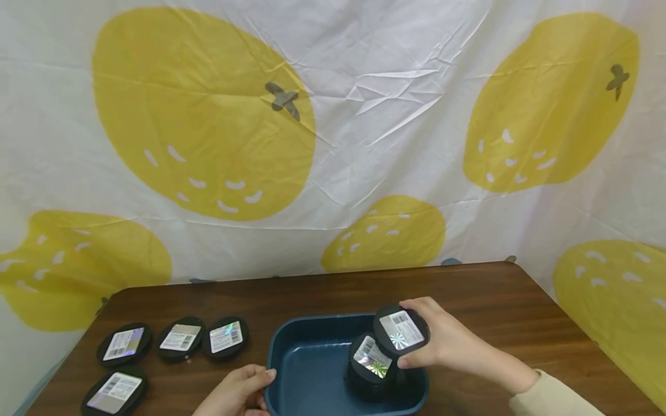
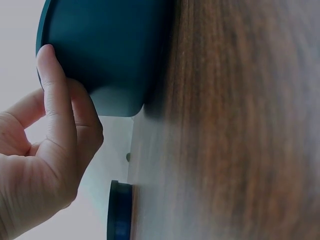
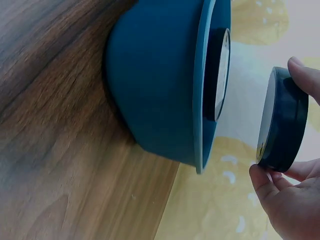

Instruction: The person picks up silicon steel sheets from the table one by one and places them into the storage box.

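My right hand [image 1: 442, 335] grips a flat round black container [image 1: 400, 329] by its edge, thumb and fingers on opposite sides. A barcode label shows on its upper face. It is raised above the right part of a dark blue plastic tub [image 1: 312, 370]. Inside the tub, another round black container [image 1: 370, 358] with a shiny label sits at the right, apparently on top of more black ones. My left hand [image 1: 239, 390] pinches the tub's left rim; in the left wrist view the fingers [image 2: 60, 105] lie along the tub's wall.
Left of the tub on the brown wooden table [image 1: 322, 292], several labelled black containers lie flat, among them one [image 1: 226, 337] nearest the tub and one [image 1: 114, 393] at the front. Behind the table hangs a white cloth [image 1: 385, 144] with yellow fruit prints.
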The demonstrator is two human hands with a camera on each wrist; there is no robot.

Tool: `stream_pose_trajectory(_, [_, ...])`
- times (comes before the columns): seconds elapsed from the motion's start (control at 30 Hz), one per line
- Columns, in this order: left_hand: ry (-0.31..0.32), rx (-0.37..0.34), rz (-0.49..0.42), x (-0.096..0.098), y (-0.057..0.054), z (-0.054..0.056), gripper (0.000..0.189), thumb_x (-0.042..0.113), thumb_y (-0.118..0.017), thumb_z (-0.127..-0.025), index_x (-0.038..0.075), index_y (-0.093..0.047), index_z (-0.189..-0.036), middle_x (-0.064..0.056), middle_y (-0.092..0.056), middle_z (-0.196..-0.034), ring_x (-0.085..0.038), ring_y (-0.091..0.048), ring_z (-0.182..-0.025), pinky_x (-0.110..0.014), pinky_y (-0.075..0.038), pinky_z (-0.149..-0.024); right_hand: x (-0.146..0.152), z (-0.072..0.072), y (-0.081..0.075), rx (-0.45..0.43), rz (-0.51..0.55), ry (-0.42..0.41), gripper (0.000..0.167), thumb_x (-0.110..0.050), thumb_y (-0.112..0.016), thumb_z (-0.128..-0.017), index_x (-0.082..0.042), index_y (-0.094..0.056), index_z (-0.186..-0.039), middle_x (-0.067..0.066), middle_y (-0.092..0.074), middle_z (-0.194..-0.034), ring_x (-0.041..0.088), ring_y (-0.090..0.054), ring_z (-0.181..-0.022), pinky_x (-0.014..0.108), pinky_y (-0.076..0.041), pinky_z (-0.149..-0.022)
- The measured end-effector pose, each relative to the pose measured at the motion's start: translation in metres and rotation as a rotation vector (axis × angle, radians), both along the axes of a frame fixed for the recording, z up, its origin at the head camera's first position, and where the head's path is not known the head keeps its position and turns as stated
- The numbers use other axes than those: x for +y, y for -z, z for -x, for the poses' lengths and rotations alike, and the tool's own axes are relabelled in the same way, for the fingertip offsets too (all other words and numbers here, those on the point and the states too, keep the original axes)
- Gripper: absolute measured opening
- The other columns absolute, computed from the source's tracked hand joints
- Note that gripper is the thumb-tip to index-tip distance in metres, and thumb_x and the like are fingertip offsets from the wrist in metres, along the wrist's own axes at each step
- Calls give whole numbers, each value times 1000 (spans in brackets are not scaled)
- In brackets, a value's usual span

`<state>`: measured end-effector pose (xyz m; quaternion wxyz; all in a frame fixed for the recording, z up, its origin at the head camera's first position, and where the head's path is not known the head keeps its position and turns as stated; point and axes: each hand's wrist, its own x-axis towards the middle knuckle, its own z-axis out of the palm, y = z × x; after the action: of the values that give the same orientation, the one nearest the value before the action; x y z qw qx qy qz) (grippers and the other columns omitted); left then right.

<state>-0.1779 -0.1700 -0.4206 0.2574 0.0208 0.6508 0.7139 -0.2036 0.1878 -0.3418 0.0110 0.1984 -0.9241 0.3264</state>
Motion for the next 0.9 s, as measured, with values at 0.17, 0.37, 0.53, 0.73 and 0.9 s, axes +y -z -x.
stream_pose_trajectory(0.17, [-1, 4, 9, 0, 0, -1, 20, 22, -52, -94, 2, -49, -96, -1, -51, -69, -7, -54, -59, -18, -52, -55, -9, 0, 2, -26, -17, -30, 91, -39, -86, -56, -4, -48, -130, 13, -46, -124, 25, -52, -98, 38, -48, -77])
stream_pose_trajectory(0.37, [-11, 12, 12, 1, 1, -1, 21, 21, -52, -94, 0, -49, -98, -2, -51, -70, -8, -54, -59, -19, -52, -56, -18, 1, 9, -54, -13, -50, 91, -41, -86, -56, -4, -48, -130, 12, -46, -124, 23, -51, -96, 36, -47, -77])
stream_pose_trajectory(0.53, [-14, 6, 17, 1, 1, -1, 21, 21, -52, -94, 0, -49, -98, -2, -51, -70, -8, -54, -59, -19, -52, -55, -24, 1, 13, -68, -13, -72, 91, -41, -86, -56, -3, -48, -129, 10, -46, -123, 20, -51, -96, 35, -47, -78])
stream_pose_trajectory(0.73, [-25, 3, 26, 1, 0, -1, 21, 21, -53, -93, 1, -49, -97, -2, -51, -71, -8, -54, -59, -19, -52, -56, -26, 1, 15, -74, -19, -77, 92, -41, -86, -55, -3, -48, -129, 10, -47, -123, 21, -52, -96, 36, -47, -78])
stream_pose_trajectory(0.9, [-31, 3, 34, 1, -1, -2, 22, 21, -53, -94, 0, -49, -98, -2, -51, -70, -9, -55, -58, -19, -53, -56, -28, 2, 19, -34, -42, -86, 92, -42, -86, -55, -3, -49, -128, 9, -48, -121, 20, -52, -96, 35, -47, -78])
